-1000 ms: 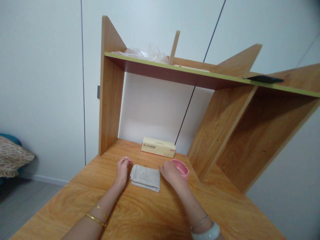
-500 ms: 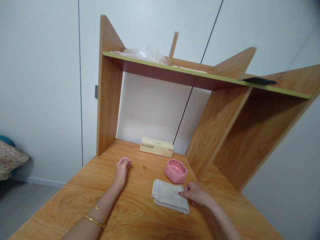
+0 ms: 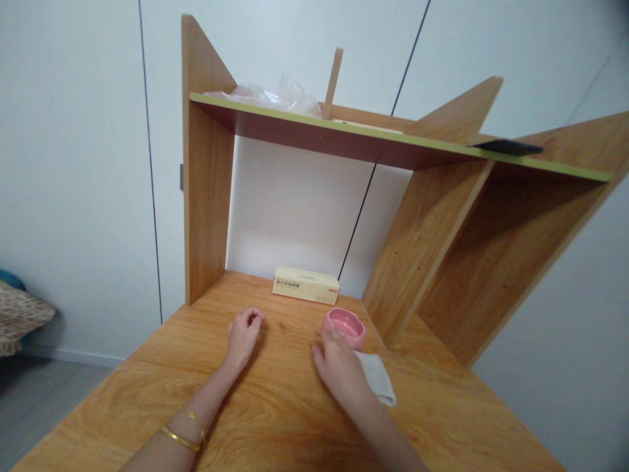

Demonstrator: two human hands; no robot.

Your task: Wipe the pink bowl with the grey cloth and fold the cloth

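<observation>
My left hand (image 3: 243, 337) rests on the wooden desk (image 3: 275, 419) with its fingers curled in and nothing in them. My right hand (image 3: 339, 370) lies flat with its fingers stretched forward, the tips at the near rim of a pink dish (image 3: 344, 324). A folded grey cloth (image 3: 379, 383) lies on the desk just right of that hand, partly hidden under it. Both wrists wear bracelets.
A cream carton with a red end (image 3: 305, 285) lies at the back of the desk against the white wall. Wooden dividers (image 3: 417, 249) rise at left and right. The upper shelf carries a clear plastic bag (image 3: 275, 98) and a dark flat object (image 3: 508, 147).
My right hand slid the grey cloth from the desk's middle to the right, let it go, and now reaches to the pink dish. My left hand has stayed in place.
</observation>
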